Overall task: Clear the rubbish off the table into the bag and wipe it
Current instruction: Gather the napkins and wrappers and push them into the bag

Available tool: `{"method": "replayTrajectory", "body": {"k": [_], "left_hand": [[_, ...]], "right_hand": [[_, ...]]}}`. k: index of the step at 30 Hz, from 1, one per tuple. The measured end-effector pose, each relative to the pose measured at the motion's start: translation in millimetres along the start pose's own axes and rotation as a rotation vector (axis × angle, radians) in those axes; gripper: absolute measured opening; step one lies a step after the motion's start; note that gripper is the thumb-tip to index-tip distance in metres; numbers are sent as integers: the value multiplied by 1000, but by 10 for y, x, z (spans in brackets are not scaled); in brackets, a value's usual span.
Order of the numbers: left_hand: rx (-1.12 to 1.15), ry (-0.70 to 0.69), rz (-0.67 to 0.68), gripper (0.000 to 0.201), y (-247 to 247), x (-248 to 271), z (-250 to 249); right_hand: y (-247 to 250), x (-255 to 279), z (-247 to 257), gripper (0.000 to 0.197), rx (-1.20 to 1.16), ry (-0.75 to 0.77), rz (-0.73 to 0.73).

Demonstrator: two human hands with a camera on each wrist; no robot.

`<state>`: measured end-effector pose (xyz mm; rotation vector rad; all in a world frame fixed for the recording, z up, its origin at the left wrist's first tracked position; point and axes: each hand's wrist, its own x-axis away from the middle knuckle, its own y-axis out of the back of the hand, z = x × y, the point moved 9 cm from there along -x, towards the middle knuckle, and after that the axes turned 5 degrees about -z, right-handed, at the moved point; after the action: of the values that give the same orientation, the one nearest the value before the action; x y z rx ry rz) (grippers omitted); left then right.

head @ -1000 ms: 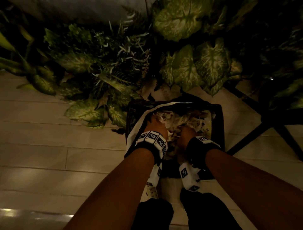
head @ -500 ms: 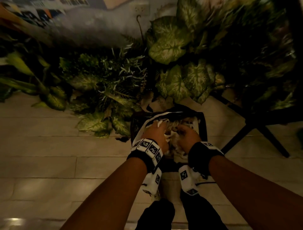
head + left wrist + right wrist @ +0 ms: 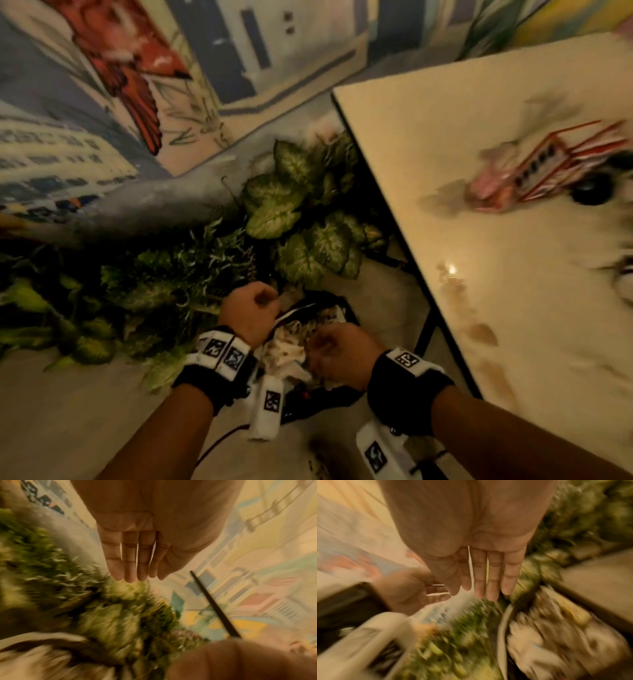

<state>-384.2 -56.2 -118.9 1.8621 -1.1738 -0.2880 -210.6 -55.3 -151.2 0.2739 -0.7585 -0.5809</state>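
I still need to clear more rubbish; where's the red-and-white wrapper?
In the head view, the red-and-white wrapper lies on the table at right, beside a dark round object.

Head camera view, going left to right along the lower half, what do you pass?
Green plants → left hand → bag of crumpled paper rubbish → right hand → black table leg → stained table.

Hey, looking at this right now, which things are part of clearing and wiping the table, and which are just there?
Part of the job:
- bag on the floor, holding crumpled paper
- table, stained along its near edge
- red-and-white wrapper on the table
- left hand and right hand, both empty above the bag

Just there:
- leafy plants
- painted wall
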Motion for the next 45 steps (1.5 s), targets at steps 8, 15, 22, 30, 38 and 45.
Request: {"method": "replayTrajectory", "body": {"k": [8, 15, 22, 30, 38, 45], "left_hand": [[160, -150, -70, 6, -90, 141, -1453], [239, -214, 47, 10, -1016, 532, -2827], [78, -305, 223, 26, -2153, 843, -3868], [-248, -333, 360, 74, -3025, 994, -4406], [-458, -302, 295, 66, -3213, 953, -4591], [-363, -251, 237, 45, -3251, 908, -4519]], "right_hand": [[1560, 889, -160, 16, -144, 184, -250], [3243, 1718, -1234, 13, -33, 137, -498], [4485, 2448, -2351, 21, 148, -15, -695], [4252, 2705, -2973, 64, 374, -170, -544], [3670, 2537, -3108, 123, 368, -206, -380], [3732, 2413, -3134, 120, 259, -186, -473]]}}
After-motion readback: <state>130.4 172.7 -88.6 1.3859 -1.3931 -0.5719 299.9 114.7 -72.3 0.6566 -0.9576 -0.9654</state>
